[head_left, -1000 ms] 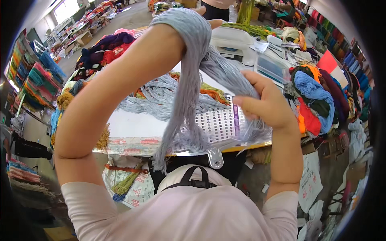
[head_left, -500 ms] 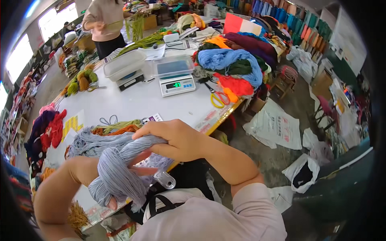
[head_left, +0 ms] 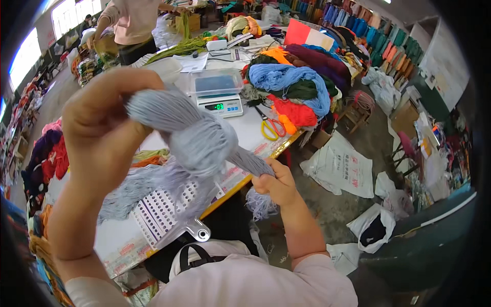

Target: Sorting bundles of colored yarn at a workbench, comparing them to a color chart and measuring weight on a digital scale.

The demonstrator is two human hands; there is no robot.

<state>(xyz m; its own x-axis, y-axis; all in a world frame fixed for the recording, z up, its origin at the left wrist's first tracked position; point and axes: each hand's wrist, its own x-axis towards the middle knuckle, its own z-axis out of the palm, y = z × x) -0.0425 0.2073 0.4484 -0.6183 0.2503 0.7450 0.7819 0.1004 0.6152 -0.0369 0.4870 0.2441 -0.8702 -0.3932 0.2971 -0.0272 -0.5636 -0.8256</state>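
Observation:
A pale grey-blue skein of yarn [head_left: 202,140] is stretched slantwise above the table edge, with a bulging knot in its middle. My left hand [head_left: 105,120], raised high, grips the thick looped end. Lower on the right, my right hand [head_left: 279,181] is closed round the narrow part, and loose strand ends [head_left: 261,203] hang below it. Beneath the skein lies a white card with rows of holes [head_left: 156,217], held by a metal clip [head_left: 198,230] at the table's near edge. Lilac yarn [head_left: 179,179] lies over this card, beside more grey-blue yarn [head_left: 128,192].
Farther back stand a digital scale [head_left: 220,106] with a clear tub [head_left: 215,82] and scissors [head_left: 272,128] with yellow and red handles. Piled yarn [head_left: 291,82] covers the table's right side. A person [head_left: 135,23] stands across the table. Plastic bags [head_left: 340,166] lie on the floor.
The skein has been lifted and pulled out between my hands. My left hand rose; my right moved down and right to the other end. The holed card is now more visible.

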